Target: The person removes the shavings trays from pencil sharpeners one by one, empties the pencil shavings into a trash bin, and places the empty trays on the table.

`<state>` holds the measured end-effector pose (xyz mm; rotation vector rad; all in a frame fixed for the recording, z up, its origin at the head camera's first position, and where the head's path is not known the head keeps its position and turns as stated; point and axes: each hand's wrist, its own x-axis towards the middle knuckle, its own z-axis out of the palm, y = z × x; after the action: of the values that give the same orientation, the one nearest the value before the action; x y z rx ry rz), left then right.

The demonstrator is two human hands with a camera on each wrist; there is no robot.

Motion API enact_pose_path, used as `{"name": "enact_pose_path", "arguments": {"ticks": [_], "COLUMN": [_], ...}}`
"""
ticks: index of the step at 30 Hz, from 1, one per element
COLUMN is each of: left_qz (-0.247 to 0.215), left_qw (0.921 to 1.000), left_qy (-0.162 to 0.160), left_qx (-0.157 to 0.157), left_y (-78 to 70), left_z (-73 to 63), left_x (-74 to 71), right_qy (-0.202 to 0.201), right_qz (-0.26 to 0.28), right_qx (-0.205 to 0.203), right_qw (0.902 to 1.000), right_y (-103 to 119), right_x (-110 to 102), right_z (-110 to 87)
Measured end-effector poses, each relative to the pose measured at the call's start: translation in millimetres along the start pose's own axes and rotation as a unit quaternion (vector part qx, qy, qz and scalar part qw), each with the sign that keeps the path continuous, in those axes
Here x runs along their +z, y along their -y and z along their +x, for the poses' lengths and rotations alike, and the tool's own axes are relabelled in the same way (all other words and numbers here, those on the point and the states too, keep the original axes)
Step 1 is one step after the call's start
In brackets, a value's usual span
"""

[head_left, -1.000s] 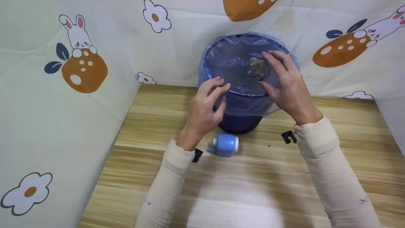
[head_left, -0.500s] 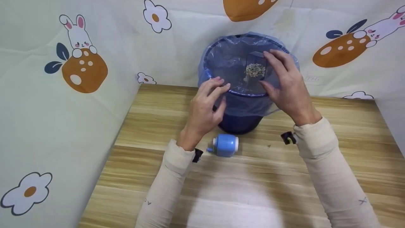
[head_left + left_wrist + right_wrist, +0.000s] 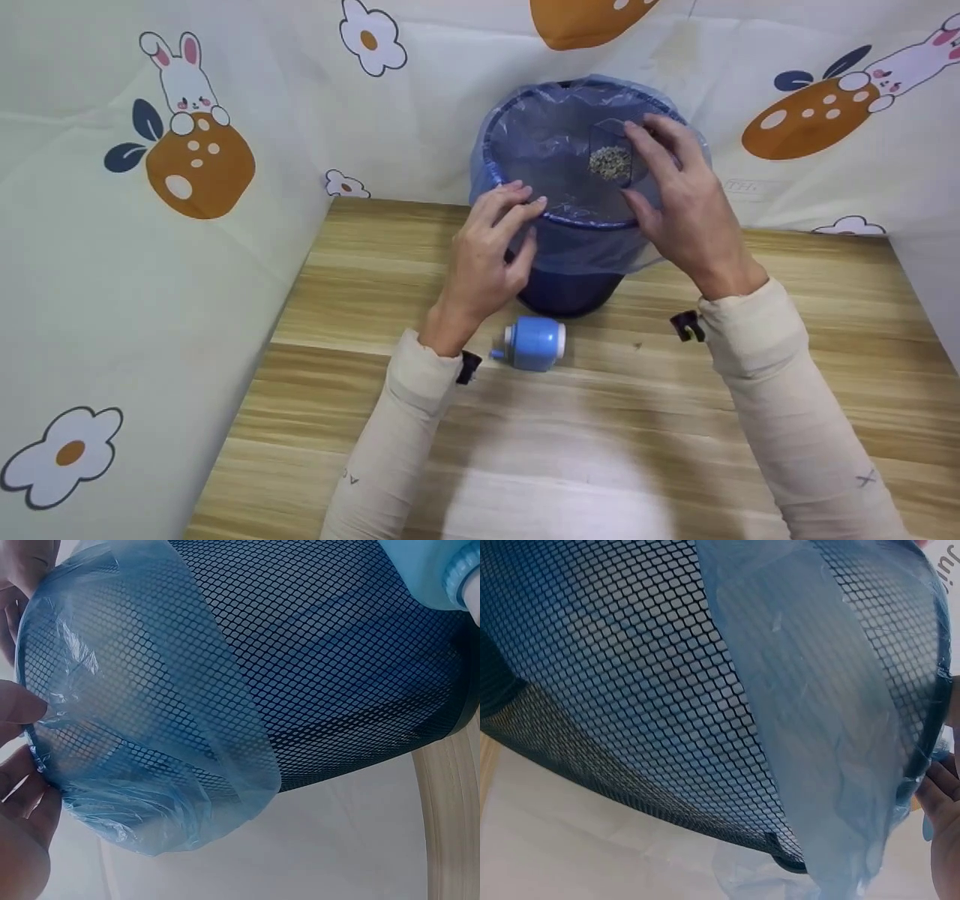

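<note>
My right hand (image 3: 694, 199) holds a small clear plastic container (image 3: 611, 135) between thumb and fingers, over the mouth of a mesh trash can (image 3: 574, 292). A clump of greyish-brown shavings (image 3: 610, 162) shows in the container's lower part. On the near left side, my left hand (image 3: 487, 251) grips the can's rim through its translucent blue liner bag (image 3: 142, 727), fingers over the edge and thumb outside. A blue pencil sharpener (image 3: 535, 343) with a small crank lies on the table just in front of the can.
The can stands on a wood-grain table (image 3: 360, 300) against a cloth backdrop (image 3: 435, 135) printed with rabbits, flowers and orange fruit. A second cloth wall (image 3: 75, 285) rises along the left. A tiny dark speck (image 3: 637, 346) lies on the table right of the sharpener.
My right hand has tipped the clear container slightly and shifted a little to the right. The shavings spread out, then gathered lower in it. The left hand and sharpener stay put.
</note>
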<state>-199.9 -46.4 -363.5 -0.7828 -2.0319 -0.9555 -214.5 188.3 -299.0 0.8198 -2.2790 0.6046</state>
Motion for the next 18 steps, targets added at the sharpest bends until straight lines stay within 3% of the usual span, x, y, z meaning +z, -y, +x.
{"name": "enact_pose_path", "arguments": {"ticks": [18], "left_qz": [0.0], "left_qw": [1.0], "left_qy": [0.003], "left_qx": [-0.002], "left_y": [-0.5], "left_z": [0.9], "left_x": [-0.5], "right_qy": [0.012], "right_qz": [-0.05], "right_qx": [-0.03], "right_qw": [0.9982], "right_y": [1.3], "right_x": [-4.0], "right_z": [0.2]}}
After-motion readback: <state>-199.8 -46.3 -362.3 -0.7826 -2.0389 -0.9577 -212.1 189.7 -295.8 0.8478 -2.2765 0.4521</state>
